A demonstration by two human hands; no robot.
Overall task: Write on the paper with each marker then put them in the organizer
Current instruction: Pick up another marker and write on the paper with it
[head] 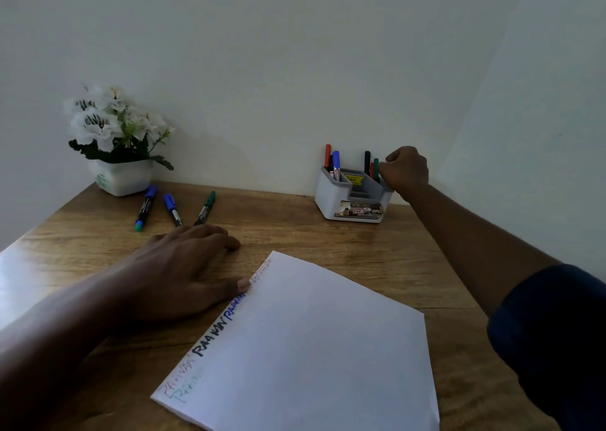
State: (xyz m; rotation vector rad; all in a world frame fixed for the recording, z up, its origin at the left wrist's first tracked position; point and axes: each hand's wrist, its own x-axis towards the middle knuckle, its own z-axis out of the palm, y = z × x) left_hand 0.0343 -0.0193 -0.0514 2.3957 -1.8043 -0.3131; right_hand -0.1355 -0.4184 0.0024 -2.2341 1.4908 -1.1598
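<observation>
The right hand (406, 171) is stretched far forward to the grey organizer (331, 197) at the wall, fingers curled against the green marker (376, 166) that stands upright in the right rear compartment. Whether the fingers pinch it or merely touch it, I cannot tell. A red marker (327, 156), a blue marker (335, 165) and a black marker (367, 161) stand in the organizer as well. The left hand (183, 266) lies relaxed and flat on the wooden table (360, 243), holding nothing, its thumb touching the paper's (311, 348) left edge beside the lines of coloured writing. Three markers are not yet in the organizer: the teal-ended marker (146, 207), the blue-capped marker (172, 209) and the green-capped marker (205, 208). They lie side by side just beyond the left hand's fingertips, near the flower pot (121, 178), well apart from the organizer and the right hand. Their long axes run roughly away from the person, fanned slightly, caps at the far ends. The left hand is clearly the nearer one, so it is probably best placed to lift the next marker, while the right would have to cross the whole table.
</observation>
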